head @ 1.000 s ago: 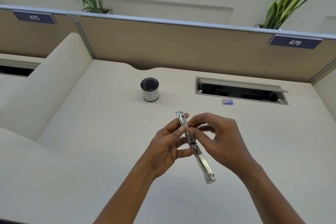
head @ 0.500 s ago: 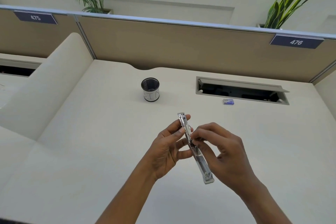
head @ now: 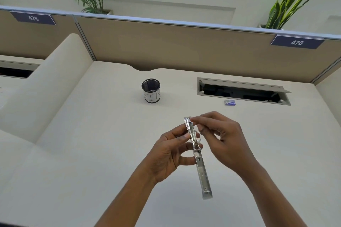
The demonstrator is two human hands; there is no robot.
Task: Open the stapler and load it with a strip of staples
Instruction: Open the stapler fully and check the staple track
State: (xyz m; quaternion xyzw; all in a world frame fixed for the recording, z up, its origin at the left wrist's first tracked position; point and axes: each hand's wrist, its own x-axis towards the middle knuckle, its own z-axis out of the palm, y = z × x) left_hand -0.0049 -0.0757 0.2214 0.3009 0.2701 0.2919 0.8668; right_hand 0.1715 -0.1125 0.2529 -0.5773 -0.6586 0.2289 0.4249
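Note:
A silver stapler (head: pixel 202 173) is held above the cream desk (head: pixel 88 134), swung open into one long straight bar that points away from me. My left hand (head: pixel 169 153) grips it near the hinge, thumb on the left side and fingers behind. My right hand (head: pixel 225 138) pinches thumb and forefinger at the far tip of the staple channel. A bright strip lies along that channel; I cannot tell whether the fingers hold loose staples. A small purple staple box (head: pixel 229 102) lies on the desk further back.
A black mesh cup with a white label (head: pixel 151 90) stands at the back centre. An open cable hatch (head: pixel 241 91) is sunk into the desk at the back right. A tan partition (head: pixel 184 48) closes the far side, and a raised divider (head: pixel 46 86) the left.
My right hand has moved from the stapler's middle up to its far tip. The left hand keeps its grip and the stapler stays at nearly the same angle.

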